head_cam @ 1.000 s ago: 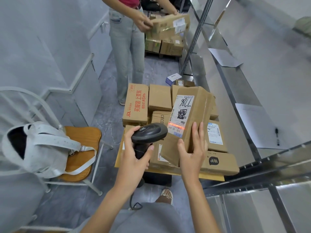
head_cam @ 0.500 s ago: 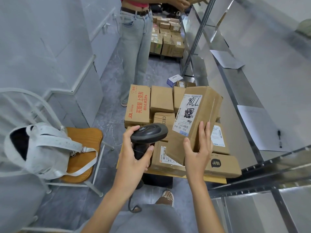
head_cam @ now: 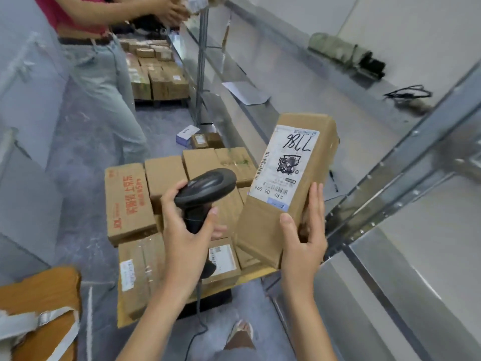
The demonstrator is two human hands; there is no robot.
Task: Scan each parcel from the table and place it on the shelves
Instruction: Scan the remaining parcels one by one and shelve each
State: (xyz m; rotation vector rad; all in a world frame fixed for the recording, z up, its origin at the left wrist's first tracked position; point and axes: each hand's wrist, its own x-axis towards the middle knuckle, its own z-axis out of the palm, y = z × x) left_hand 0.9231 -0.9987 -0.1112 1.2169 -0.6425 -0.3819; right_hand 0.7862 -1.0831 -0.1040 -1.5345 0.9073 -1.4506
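Observation:
My right hand [head_cam: 304, 238] grips the lower end of a long brown cardboard parcel [head_cam: 307, 194], held tilted up, its white label with handwritten digits facing me. My left hand [head_cam: 186, 230] holds a black handheld barcode scanner [head_cam: 205, 186] by its handle, the head just left of the parcel. Below them a low table [head_cam: 257, 273] carries several more brown parcels [head_cam: 164, 175]. The metal shelves [head_cam: 390, 162] run along the right, with the held parcel raised beside their frame.
Another person [head_cam: 104, 74] stands at the far left back, hands on a parcel at the shelf. More boxes [head_cam: 158, 79] are stacked on the floor behind. A wooden chair [head_cam: 41, 290] with a white bag sits lower left. Paper [head_cam: 246, 93], a pen and a cable lie on the shelves.
I have lifted the parcel higher and to the right, toward the shelves. The red scan light on its label from a second ago is gone. The view has swung right and closer.

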